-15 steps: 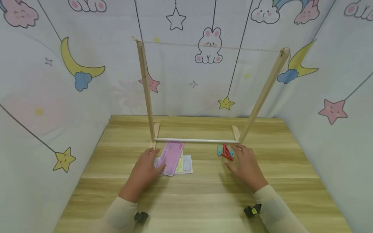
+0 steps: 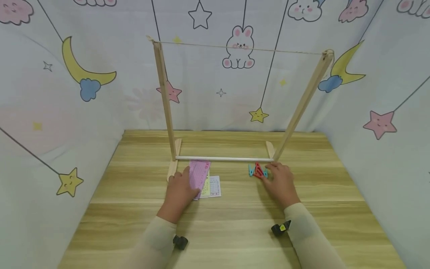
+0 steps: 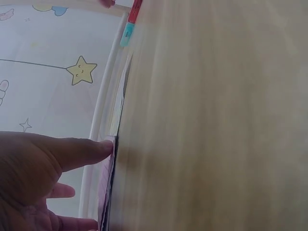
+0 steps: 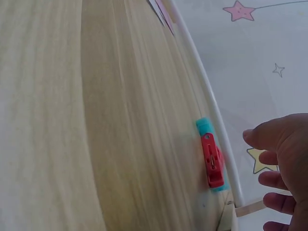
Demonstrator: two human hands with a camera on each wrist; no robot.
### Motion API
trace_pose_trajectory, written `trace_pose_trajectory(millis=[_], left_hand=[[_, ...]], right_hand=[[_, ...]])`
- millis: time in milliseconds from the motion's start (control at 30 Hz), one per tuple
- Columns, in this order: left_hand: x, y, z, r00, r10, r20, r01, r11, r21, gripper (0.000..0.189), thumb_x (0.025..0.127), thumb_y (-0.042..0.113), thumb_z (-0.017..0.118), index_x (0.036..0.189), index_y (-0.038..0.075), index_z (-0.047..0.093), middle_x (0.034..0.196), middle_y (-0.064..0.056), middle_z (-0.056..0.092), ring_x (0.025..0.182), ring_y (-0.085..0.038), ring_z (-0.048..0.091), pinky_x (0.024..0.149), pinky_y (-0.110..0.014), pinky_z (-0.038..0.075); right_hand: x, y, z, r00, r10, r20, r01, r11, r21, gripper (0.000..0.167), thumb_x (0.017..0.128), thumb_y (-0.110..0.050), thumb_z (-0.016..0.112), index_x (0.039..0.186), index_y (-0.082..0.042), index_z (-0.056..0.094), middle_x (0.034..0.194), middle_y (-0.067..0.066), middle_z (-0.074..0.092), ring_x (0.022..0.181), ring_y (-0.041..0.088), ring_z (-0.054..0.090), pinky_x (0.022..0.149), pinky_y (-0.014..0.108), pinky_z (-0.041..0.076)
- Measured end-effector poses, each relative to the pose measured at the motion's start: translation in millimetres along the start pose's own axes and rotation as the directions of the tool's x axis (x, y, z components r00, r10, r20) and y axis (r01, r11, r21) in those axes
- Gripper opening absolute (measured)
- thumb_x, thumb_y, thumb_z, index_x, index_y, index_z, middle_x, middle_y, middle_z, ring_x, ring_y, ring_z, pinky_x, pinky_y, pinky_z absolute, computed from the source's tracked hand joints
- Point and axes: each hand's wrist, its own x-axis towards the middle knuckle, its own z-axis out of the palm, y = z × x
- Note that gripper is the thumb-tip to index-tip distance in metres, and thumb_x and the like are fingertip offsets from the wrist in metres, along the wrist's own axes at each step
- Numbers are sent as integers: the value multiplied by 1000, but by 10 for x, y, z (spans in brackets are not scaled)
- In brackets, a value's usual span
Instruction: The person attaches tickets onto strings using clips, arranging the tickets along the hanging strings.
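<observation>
Materials: paper slips, plastic clips, bare wood, printed cloth.
Pink slip [image 2: 201, 172], yellow slip [image 2: 205, 187] and white slip [image 2: 215, 186]: thin paper, matt, printed. Red clip [image 2: 258, 170] and teal clip [image 2: 251, 171]: look like smooth moulded plastic. Posts [image 2: 165, 97]: pale wood, matt, looks unpainted. String [image 2: 201, 45]: thin fibre, frayed end. Rod [image 2: 224, 158]: white, smooth, material unclear. Tabletop [image 2: 231, 231]: wood-grain, smooth, faint sheen. Backdrop [image 2: 205, 71]: matt printed cloth, lightly creased. Sleeves [image 2: 158, 239]: soft matt fabric.

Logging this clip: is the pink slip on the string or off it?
Off: the pink slip overlaps the yellow slip down at the table, while the string stretches bare above.
</observation>
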Motion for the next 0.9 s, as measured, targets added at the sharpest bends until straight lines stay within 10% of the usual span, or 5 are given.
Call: trace_pose_trajectory(millis=[533, 900], left_hand=[[91, 28, -67, 992, -107, 71, 119, 973, -197, 109, 71, 13, 95, 160, 5, 32, 129, -35, 47, 111, -46, 55, 96, -58, 51], [78, -50, -48, 999, -31, 31, 39, 959, -280, 94, 77, -10, 71, 160, 5, 31, 132, -32, 61, 109, -40, 63, 94, -56, 53]], right_hand=[[69, -56, 237, 998, 17, 57, -7, 985, -175, 43, 87, -38, 83, 112, -4, 77, 100, 12, 67, 89, 36, 60, 71, 55, 47], [155, -130, 222, 993, 24, 115, 10, 958, -286, 33, 88, -41, 82, 95, -9, 76, 87, 8, 60, 83, 34, 57, 64, 50, 44]])
